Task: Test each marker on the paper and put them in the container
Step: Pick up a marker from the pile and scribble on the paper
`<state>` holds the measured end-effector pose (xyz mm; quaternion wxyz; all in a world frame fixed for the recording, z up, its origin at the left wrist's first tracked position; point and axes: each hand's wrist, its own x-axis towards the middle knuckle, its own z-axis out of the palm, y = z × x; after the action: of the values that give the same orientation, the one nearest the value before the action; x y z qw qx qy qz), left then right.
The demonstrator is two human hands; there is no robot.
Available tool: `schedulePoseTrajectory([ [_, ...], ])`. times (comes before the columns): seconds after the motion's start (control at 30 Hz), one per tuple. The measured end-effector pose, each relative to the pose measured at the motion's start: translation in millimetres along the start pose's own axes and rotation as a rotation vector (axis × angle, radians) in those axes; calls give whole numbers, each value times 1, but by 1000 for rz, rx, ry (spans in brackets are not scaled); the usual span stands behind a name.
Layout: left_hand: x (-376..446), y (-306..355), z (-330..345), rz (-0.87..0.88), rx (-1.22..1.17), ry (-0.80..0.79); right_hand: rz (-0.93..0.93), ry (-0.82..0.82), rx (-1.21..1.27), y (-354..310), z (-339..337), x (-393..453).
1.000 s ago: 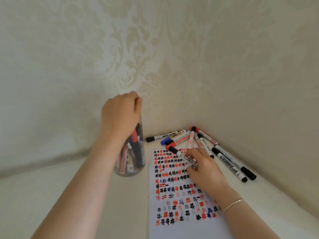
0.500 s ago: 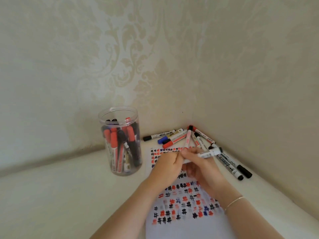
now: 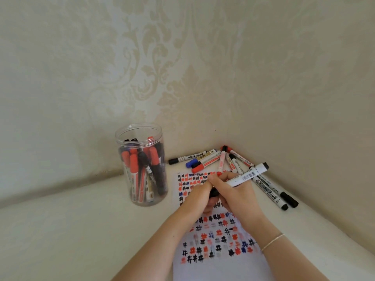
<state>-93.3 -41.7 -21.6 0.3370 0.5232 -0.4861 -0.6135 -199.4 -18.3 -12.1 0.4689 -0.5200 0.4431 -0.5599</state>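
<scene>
Right hand (image 3: 236,196) grips a white-barrelled marker (image 3: 246,175) mid-barrel above the paper (image 3: 219,264); left hand (image 3: 199,196) pinches what appears to be its black cap (image 3: 214,193). The marker looks light, rigid and smooth, best held at the barrel. Loose markers (image 3: 205,160) crowd the bench (image 3: 71,230) corner; the clear jar (image 3: 142,165) stands left, unobstructed.

The container (image 3: 142,165) (markers inside) stands left of the paper (image 3: 219,266); loose markers (image 3: 205,160) lie beyond the paper's far edge.
</scene>
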Motion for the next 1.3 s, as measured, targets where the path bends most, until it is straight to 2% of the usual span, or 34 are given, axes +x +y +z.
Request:
schedulePoseTrajectory([
  [0.1,4,2,5,14,-31,99,-26,16,37,-2,2,0],
  [0.2,0,0,6,163,-11,127,-47,-9,66,-6,-1,-1],
  [0.3,-11,0,6,234,-53,86,-48,-63,44,-7,-5,1],
  [0.47,-16,1,9,248,-182,-51,-64,-131,98,-4,-6,1],
  [0.6,-22,4,-5,152,-445,-124,-120,-75,78,-10,-15,0],
  [0.67,-20,3,-26,134,-651,-98,-129,-55,205,-14,-31,1],
  [0.7,-19,3,-33,154,-678,-69,-119,-39,249,-15,-36,2],
  [0.97,-8,6,-21,249,-303,181,3,-6,285,-8,-22,3],
  [1.07,-9,4,-19,319,-57,256,37,-1,228,-7,-24,2],
  [1.3,-11,-7,-16,549,616,235,145,-49,39,-23,-56,-19],
])
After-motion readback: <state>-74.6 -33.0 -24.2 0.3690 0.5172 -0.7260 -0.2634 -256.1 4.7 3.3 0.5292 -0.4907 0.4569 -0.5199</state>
